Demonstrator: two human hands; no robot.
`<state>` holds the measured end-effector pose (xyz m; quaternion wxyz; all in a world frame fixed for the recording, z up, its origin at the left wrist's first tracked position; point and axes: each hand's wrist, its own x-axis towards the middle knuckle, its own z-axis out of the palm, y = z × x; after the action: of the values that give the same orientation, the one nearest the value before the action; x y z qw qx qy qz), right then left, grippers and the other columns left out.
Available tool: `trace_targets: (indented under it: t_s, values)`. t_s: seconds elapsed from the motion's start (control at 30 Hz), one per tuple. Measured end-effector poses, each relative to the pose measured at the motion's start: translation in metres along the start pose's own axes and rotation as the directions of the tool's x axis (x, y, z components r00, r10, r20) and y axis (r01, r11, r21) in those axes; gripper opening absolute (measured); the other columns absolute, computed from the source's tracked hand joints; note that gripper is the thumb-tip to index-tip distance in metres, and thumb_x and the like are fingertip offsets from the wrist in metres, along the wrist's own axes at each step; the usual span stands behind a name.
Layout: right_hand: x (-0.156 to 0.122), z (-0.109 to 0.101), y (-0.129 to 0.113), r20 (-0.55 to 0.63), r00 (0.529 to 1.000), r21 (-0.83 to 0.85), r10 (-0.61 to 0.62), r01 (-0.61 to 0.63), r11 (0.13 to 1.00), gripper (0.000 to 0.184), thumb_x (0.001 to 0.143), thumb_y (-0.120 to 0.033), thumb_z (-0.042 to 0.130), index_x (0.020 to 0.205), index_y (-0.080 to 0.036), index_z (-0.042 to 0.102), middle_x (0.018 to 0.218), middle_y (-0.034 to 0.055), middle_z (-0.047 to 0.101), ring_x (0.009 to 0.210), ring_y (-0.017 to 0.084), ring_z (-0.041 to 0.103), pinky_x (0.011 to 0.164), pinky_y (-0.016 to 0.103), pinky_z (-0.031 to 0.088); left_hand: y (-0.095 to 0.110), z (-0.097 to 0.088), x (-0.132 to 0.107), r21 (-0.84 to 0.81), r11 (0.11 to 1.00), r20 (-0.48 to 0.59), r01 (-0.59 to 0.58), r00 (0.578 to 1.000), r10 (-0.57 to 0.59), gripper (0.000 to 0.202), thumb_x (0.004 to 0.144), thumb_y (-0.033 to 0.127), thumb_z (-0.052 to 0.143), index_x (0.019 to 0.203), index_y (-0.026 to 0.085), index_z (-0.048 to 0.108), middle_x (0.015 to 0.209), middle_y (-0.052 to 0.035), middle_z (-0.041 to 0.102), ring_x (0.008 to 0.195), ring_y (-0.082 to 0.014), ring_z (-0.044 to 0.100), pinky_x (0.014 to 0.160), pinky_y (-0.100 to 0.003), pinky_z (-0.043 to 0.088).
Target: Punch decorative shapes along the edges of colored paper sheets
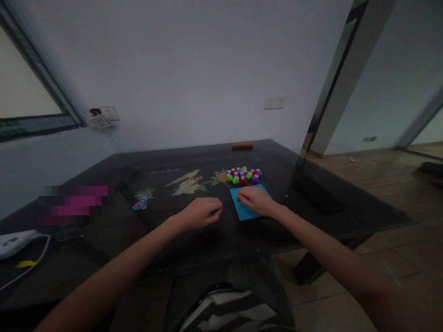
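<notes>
A blue paper sheet [244, 210] lies on the dark glass table [166, 230]. My right hand [255, 201] rests on top of the sheet, fingers curled and pointing left, pressing on it. My left hand [202, 212] lies on the table just left of the sheet, fingers curled in a loose fist; whether it holds anything is hidden. Behind the sheet sits a cluster of several small punch tools [243, 175] in purple, green and red.
A small patterned scrap [140, 203] lies left of my hands. An orange-brown bar [242, 145] lies at the table's far edge. A white device with a cable [14, 242] sits at the near left. Dark flat object [316, 193] lies to the right. Wooden floor beyond.
</notes>
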<state>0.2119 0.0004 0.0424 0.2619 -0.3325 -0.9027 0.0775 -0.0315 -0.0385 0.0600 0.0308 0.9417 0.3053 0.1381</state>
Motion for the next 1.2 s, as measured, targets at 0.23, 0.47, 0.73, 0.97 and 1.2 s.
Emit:
trace_targets:
  t_s: [0.23, 0.47, 0.73, 0.97, 1.2]
  values:
    - [-0.007, 0.045, -0.040, 0.288, 0.731, -0.063, -0.618, 0.659, 0.750, 0.023, 0.087, -0.025, 0.046, 0.070, -0.018, 0.059, 0.063, 0.0037, 0.062, 0.059, 0.015, 0.051, 0.057, 0.028, 0.032, 0.008, 0.032, -0.039, -0.030, 0.969, 0.067, -0.245, 0.967, 0.247, 0.018, 0.079, 0.014, 0.046, 0.062, 0.020, 0.047, 0.058, 0.0003, 0.055, 0.055, -0.0132, 0.051, 0.055, -0.024, 0.035]
    - [-0.009, 0.057, -0.038, 0.259, 0.695, -0.104, -0.671, 0.710, 0.696, 0.023, 0.087, -0.024, 0.047, 0.069, -0.017, 0.060, 0.066, 0.0036, 0.064, 0.060, 0.015, 0.054, 0.057, 0.028, 0.034, 0.016, 0.046, -0.034, -0.048, 0.949, 0.049, -0.310, 0.949, 0.313, 0.021, 0.076, 0.013, 0.048, 0.057, 0.021, 0.043, 0.053, 0.0015, 0.055, 0.050, -0.0128, 0.049, 0.051, -0.027, 0.033]
    - [-0.012, 0.056, -0.044, 0.290, 0.718, -0.093, -0.633, 0.679, 0.728, 0.020, 0.082, -0.023, 0.052, 0.065, -0.018, 0.060, 0.063, 0.0026, 0.064, 0.057, 0.014, 0.054, 0.055, 0.028, 0.032, 0.012, 0.050, -0.035, -0.034, 0.948, 0.048, -0.316, 0.947, 0.317, 0.022, 0.077, 0.014, 0.048, 0.057, 0.020, 0.046, 0.055, 0.0006, 0.058, 0.050, -0.0126, 0.050, 0.051, -0.027, 0.031]
    - [-0.011, 0.054, -0.045, 0.302, 0.734, -0.097, -0.609, 0.659, 0.746, 0.020, 0.082, -0.022, 0.052, 0.064, -0.018, 0.061, 0.064, 0.0026, 0.065, 0.057, 0.014, 0.055, 0.055, 0.028, 0.032, 0.012, 0.051, -0.035, -0.019, 0.955, 0.054, -0.294, 0.954, 0.295, 0.021, 0.075, 0.013, 0.049, 0.056, 0.020, 0.046, 0.053, 0.0012, 0.057, 0.048, -0.0121, 0.049, 0.050, -0.028, 0.029]
    - [-0.011, 0.053, -0.047, 0.320, 0.740, -0.110, -0.591, 0.649, 0.753, 0.019, 0.080, -0.022, 0.053, 0.064, -0.017, 0.062, 0.063, 0.0031, 0.065, 0.057, 0.014, 0.055, 0.054, 0.028, 0.032, 0.013, 0.050, -0.034, -0.012, 0.957, 0.065, -0.290, 0.955, 0.290, 0.021, 0.076, 0.014, 0.049, 0.056, 0.020, 0.047, 0.053, 0.0011, 0.057, 0.049, -0.0122, 0.050, 0.050, -0.028, 0.029]
